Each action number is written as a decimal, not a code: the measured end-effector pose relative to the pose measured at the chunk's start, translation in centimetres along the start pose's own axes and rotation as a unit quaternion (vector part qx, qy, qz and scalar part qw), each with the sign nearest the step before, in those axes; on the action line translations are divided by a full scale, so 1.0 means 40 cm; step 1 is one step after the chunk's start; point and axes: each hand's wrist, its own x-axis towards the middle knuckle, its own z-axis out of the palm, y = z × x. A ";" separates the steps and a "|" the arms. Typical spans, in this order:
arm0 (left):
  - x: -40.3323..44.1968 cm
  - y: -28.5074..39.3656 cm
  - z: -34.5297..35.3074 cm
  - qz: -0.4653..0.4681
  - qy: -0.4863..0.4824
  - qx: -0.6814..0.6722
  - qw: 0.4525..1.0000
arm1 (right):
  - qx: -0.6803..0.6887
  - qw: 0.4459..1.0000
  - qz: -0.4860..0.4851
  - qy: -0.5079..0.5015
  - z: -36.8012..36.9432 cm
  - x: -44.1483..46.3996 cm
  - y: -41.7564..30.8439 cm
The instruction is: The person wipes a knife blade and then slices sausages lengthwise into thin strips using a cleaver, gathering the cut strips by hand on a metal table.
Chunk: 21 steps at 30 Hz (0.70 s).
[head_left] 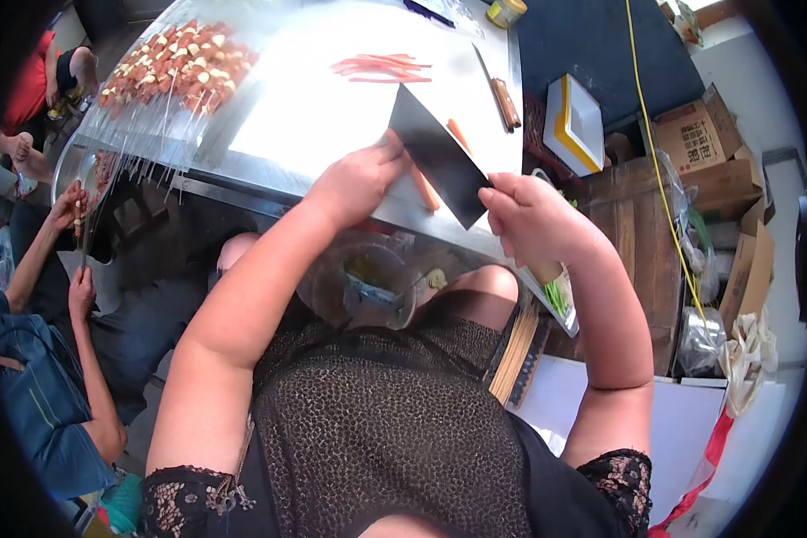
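A broad, dark rectangular cleaver blade (435, 157) is tilted over the near edge of the pale worktop. My right hand (533, 215) is closed at its right-hand corner; the handle is hidden in the grip. My left hand (359, 179) has its fingers bent together at the blade's left edge, against the upper end of an orange carrot piece (424, 190). Part of that piece is covered by the blade. Another orange carrot strip (458, 134) shows just beyond the blade. Farther back lies a loose pile of thin reddish-orange strips (381, 65).
Many loaded skewers (184, 67) lie on the worktop (287, 108) at left. A wooden-handled knife (502, 94) and a jar (506, 12) are at its right. A co-worker's hand (67, 204) holds a skewer. Below are a bucket (399, 305) and bamboo sticks (515, 354).
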 end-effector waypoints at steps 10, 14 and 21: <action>0.005 -0.002 0.004 0.011 -0.013 0.027 0.999 | 0.010 1.000 -0.011 0.012 0.019 0.000 0.002; 0.004 0.000 0.006 0.003 -0.016 0.022 1.000 | 0.015 1.000 -0.018 -0.001 0.023 0.000 0.009; 0.005 -0.001 0.009 0.007 -0.020 0.018 1.000 | 0.011 1.000 -0.014 0.002 0.033 0.014 0.034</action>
